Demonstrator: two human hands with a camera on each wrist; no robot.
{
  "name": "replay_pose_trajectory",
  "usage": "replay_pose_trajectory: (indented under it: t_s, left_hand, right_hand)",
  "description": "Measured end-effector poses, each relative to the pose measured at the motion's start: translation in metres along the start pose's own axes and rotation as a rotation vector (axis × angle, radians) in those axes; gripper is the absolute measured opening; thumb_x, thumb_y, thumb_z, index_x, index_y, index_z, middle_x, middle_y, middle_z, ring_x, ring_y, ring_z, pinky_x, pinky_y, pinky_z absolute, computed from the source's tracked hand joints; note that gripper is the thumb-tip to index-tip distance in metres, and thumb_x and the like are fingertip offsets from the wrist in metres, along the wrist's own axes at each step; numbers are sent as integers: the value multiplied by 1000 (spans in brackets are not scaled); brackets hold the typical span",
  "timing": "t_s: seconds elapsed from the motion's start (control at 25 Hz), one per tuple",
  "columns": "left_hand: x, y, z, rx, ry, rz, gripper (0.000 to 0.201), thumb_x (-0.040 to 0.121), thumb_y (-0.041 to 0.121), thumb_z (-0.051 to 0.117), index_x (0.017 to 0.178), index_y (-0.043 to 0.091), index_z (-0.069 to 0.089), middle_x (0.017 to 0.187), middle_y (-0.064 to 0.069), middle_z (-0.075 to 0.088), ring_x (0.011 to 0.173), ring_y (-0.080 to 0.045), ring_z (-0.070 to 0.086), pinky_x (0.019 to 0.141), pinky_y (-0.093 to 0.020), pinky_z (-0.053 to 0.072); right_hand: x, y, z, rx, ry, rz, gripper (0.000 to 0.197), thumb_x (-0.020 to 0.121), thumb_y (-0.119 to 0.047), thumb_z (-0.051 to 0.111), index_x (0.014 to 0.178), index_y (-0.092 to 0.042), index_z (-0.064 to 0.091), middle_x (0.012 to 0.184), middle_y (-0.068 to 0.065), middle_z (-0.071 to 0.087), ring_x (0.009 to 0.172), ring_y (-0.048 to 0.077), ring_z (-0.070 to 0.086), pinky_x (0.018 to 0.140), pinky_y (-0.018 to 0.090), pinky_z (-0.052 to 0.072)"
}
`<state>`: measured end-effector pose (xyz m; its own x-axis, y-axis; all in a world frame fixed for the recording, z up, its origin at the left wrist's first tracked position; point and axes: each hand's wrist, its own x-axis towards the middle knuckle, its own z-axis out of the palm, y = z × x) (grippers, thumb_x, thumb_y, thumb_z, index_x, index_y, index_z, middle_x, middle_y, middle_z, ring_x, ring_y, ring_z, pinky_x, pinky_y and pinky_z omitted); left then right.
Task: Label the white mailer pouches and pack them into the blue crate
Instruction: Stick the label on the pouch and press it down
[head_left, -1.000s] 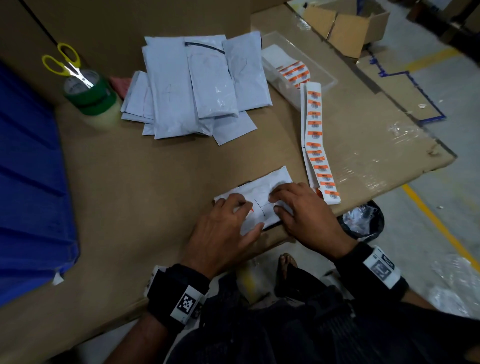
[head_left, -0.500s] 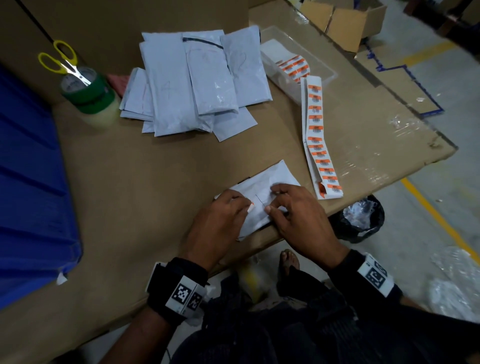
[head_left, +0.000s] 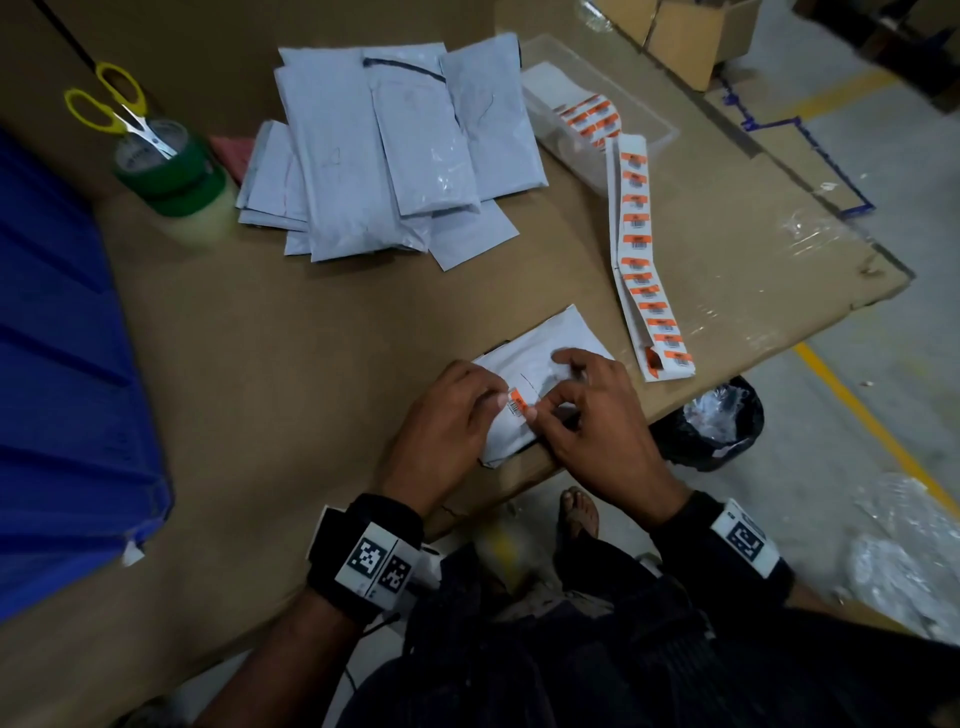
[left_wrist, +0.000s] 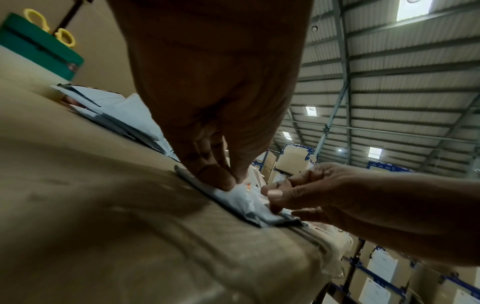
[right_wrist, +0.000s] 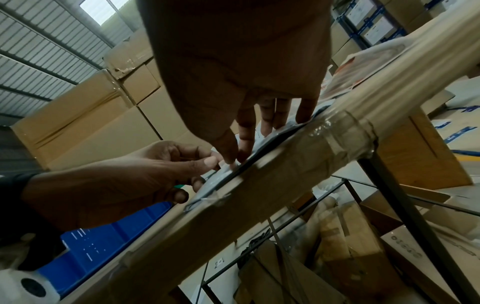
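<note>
White mailer pouch (head_left: 540, 358) at the near table edge is being labelled: an orange label (head_left: 517, 403) is pinched by left hand (head_left: 447, 415) and right hand (head_left: 592, 410). Pressing flat is judged next, then the left-side blue crate (head_left: 67, 374).

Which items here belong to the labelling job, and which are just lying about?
Job: mailer pouch under both hands, orange barcode label, label strip, pouch pile, blue crate.
Lying about: yellow scissors, green tape rolls, black bin.

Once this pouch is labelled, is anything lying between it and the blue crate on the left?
Nothing visible does. The pouch lies at the table's near edge under both hands, and only bare cardboard tabletop stretches from it to the blue crate. The tape rolls sit farther back.
</note>
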<state>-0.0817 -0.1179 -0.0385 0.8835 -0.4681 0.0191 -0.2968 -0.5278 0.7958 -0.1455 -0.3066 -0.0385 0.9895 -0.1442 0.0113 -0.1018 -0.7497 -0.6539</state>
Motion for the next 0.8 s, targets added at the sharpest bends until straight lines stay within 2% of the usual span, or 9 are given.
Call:
replay_pose_trajectory:
  t_s: [0.08,0.16,0.24,0.32,0.48,0.56,0.64,0.72,0.8]
  left_hand:
    - [0,-7,-2,-42,5,5,18,102,11,55,109,16,70,112,5,58,100,-6,61,87,-36,54]
    - [-3,-10,-6,-59,-14,-3,21,101,9,55,114,16,70,117,7,56,103,-3,60,88,-27,52]
    - [-8,-9,-10,-56,-59,-9,22,100,18,61,121,22,68,123,13,52,102,5,58,86,-12,44]
    - [-11,-8,-13,-38,-121,-25,31,98,27,65,130,28,63,129,19,47,96,12,56,78,-3,39]
    - [-11,-8,-20,38,-203,-55,44,97,40,64,140,40,55,135,26,38,91,12,56,72,-6,41]
    - [-11,-8,-20,91,-204,-56,45,96,45,62,139,44,54,134,27,36,91,5,58,77,-16,46]
    - [-10,-7,-20,127,-196,-62,45,94,46,62,139,46,53,135,26,36,97,-1,57,82,-27,49]
    - [-11,-7,-19,123,-195,-77,47,94,44,63,140,45,53,137,24,35,101,-5,57,83,-29,49]
    - [-12,-8,-21,46,-196,-94,51,93,42,67,142,39,53,140,23,35,94,-3,59,83,-24,48]
  right_hand:
    - [-2,-4,0,1,6,12,16,88,-43,77,78,-31,74,143,-6,52,134,15,41,108,46,40]
    - [-3,-12,0,-11,-4,69,20,88,-48,74,75,-33,73,145,-9,48,137,13,37,109,43,34]
    - [-3,-20,2,-42,-9,131,21,88,-49,74,74,-34,72,147,-12,45,139,11,33,108,43,27]
    - [-4,-25,4,-48,15,157,20,88,-44,75,73,-32,70,148,-12,44,140,13,34,111,46,26]
    - [-6,-32,2,-53,58,130,18,87,-38,74,72,-31,68,145,-14,46,138,13,35,112,50,24]
    - [-5,-37,1,-63,105,76,17,88,-39,72,74,-30,68,135,-13,51,130,10,41,109,49,29]
    - [3,-42,-5,27,196,20,16,87,-36,70,74,-28,65,115,-12,60,115,8,54,102,48,42]
    - [13,-44,-15,147,205,-3,17,89,-31,71,75,-25,63,94,-12,67,93,6,63,87,40,52]
    - [21,-42,-26,177,126,18,19,90,-27,74,73,-22,65,79,-9,69,79,8,66,76,34,56]
